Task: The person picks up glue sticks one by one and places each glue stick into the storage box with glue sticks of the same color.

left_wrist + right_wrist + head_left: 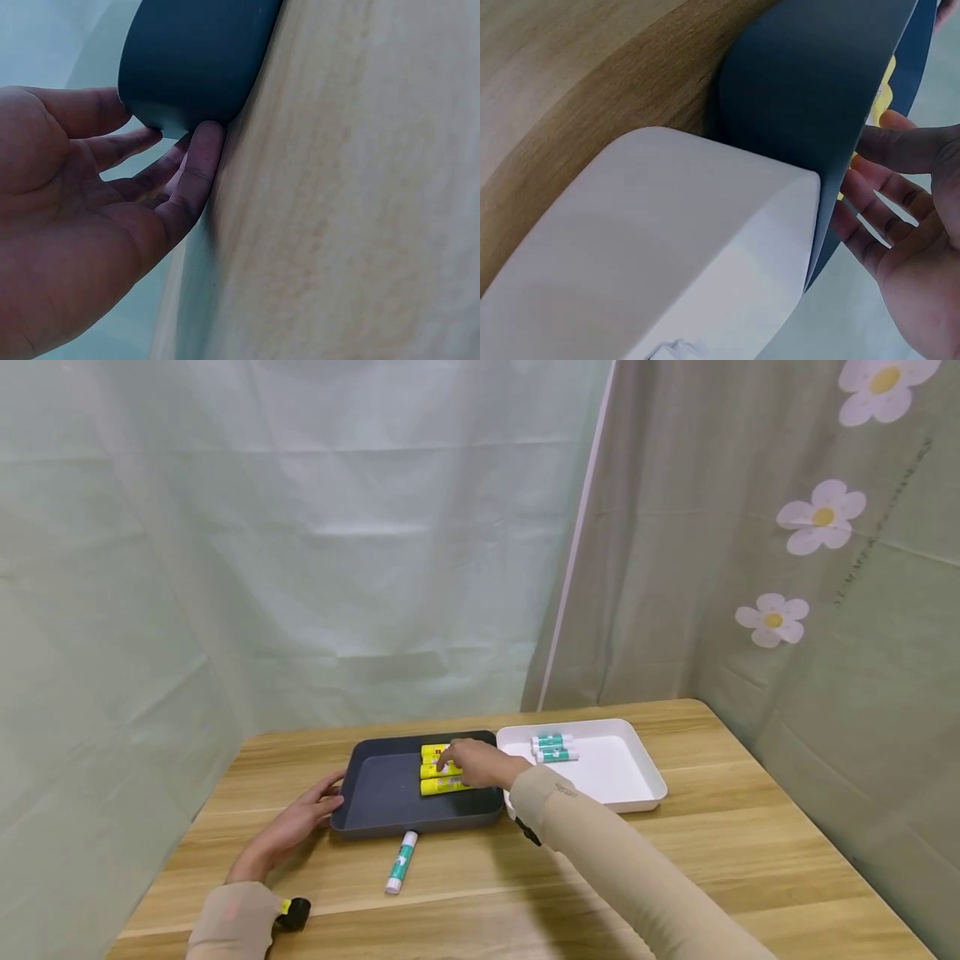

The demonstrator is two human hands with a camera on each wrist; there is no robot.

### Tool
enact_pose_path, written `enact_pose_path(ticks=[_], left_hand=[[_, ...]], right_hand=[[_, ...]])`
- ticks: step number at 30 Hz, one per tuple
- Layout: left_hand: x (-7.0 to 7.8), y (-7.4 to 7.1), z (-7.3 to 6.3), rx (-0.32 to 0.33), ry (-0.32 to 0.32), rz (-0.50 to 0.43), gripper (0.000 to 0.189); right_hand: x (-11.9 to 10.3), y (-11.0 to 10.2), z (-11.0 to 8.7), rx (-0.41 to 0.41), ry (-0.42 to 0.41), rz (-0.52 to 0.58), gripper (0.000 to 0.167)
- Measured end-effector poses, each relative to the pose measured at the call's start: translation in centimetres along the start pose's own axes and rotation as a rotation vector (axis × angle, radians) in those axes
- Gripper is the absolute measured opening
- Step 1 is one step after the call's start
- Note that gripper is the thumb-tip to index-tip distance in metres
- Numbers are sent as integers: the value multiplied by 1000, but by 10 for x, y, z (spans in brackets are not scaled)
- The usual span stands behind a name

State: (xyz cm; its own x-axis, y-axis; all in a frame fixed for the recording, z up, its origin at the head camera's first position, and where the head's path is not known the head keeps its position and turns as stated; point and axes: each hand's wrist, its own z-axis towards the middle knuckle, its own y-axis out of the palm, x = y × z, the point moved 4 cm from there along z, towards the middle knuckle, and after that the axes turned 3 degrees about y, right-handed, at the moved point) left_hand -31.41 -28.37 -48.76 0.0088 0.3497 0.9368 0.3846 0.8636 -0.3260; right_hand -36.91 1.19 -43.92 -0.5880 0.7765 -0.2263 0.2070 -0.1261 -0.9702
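Note:
In the head view my left hand (296,818) touches the left side of a dark grey tray (375,802). The left wrist view shows that hand's fingers (202,161) against the outside of the tray's rounded corner. My right hand (483,763) reaches into the same tray, fingers bent down over several yellow glue sticks (441,787) lying side by side. The tray wall hides its fingertips in the right wrist view, so a firm hold cannot be made out. A white and green glue stick (401,862) lies on the table in front of the tray.
A white tray (615,768) stands against the dark tray's right side, with several white and green glue sticks (557,757) at its left. Both trays sit on a wooden table (720,843). Pale curtains (375,568) hang behind and at the sides.

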Motion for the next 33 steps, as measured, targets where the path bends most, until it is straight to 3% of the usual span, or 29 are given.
enact_pose_path(ticks=[13, 21, 33], left_hand=[[-2, 2, 3, 3, -6, -7, 65], [-3, 1, 2, 7, -3, -7, 64], [-2, 0, 3, 0, 2, 7, 64]], right_hand=[[3, -5, -5, -12, 24, 34, 48], [3, -16, -7, -21, 48, 187, 49], [-13, -33, -11, -25, -90, 387, 45]])
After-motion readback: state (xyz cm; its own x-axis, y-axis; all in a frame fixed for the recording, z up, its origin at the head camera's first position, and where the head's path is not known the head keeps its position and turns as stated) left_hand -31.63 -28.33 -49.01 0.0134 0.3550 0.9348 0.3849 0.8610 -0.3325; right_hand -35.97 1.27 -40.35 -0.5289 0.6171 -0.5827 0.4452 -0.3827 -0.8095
